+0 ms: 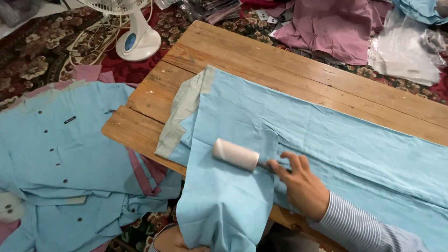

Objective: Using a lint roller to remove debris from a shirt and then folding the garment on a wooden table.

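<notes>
Right hand (pixel 301 186) is closed around the handle of a white lint roller (pixel 235 154), whose drum rests on the light blue garment (pixel 298 135) spread across the wooden table (pixel 242 51). Left hand (pixel 175 240), at the table's near edge, grips the garment's hanging sleeve. The fabric lies mostly flat, lightly creased.
</notes>
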